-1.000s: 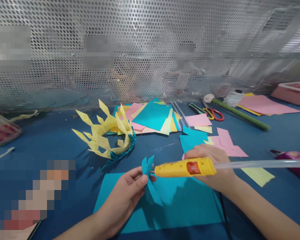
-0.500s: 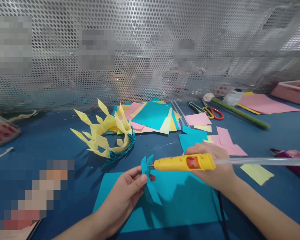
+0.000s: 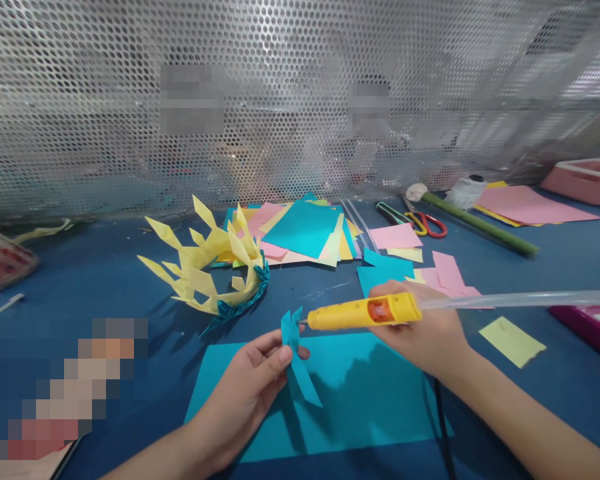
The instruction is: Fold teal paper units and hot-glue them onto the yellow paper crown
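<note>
My left hand (image 3: 257, 383) pinches a folded blue paper piece (image 3: 300, 373) between thumb and fingers, its pointed tips upward and a strip hanging below. My right hand (image 3: 425, 330) grips a yellow hot glue gun (image 3: 340, 315), with a clear glue stick (image 3: 520, 299) jutting from its back. The gun's nozzle is at the upper part of the folded piece; whether it touches is hard to tell. Beneath both hands lies a blue paper sheet (image 3: 380, 400). A yellow paper crown (image 3: 200, 257) with blue folded leaves along its right rim stands behind my left hand.
A stack of coloured paper (image 3: 300, 230) lies at the back. Paper scraps (image 3: 387, 270), scissors (image 3: 425, 225) and a green stick (image 3: 480, 223) are to the right. The gun's black cord (image 3: 443, 427) crosses the sheet. A perforated metal screen (image 3: 280, 120) stands behind the table.
The glue gun's back end has dropped from view less level: it now tilts with its rear slightly higher. My left hand still holds the folded paper in nearly the same place.
</note>
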{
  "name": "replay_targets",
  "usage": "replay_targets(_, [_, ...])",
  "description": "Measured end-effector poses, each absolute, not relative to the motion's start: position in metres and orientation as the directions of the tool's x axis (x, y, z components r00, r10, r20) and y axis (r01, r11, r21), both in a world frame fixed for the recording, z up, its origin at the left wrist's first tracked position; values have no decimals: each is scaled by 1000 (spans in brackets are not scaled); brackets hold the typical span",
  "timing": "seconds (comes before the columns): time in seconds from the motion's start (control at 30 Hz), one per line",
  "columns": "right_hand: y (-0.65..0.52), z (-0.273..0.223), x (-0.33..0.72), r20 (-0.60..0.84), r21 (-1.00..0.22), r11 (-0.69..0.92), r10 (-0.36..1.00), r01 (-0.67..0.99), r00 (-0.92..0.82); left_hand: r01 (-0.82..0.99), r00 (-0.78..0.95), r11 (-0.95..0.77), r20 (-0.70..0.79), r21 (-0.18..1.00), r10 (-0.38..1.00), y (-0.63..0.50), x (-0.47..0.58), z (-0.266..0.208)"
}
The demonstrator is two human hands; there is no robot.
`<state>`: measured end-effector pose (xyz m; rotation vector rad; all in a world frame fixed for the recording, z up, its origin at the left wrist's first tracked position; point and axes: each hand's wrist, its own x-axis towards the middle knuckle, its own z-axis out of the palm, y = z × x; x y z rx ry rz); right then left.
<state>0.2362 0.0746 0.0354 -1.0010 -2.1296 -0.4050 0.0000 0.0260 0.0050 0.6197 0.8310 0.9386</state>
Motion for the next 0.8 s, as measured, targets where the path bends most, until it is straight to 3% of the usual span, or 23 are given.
replay_targets(0.8, [70,40,230,735,-47,742,479,669,-480,-429,327,450,-330,784,886,29,2,5])
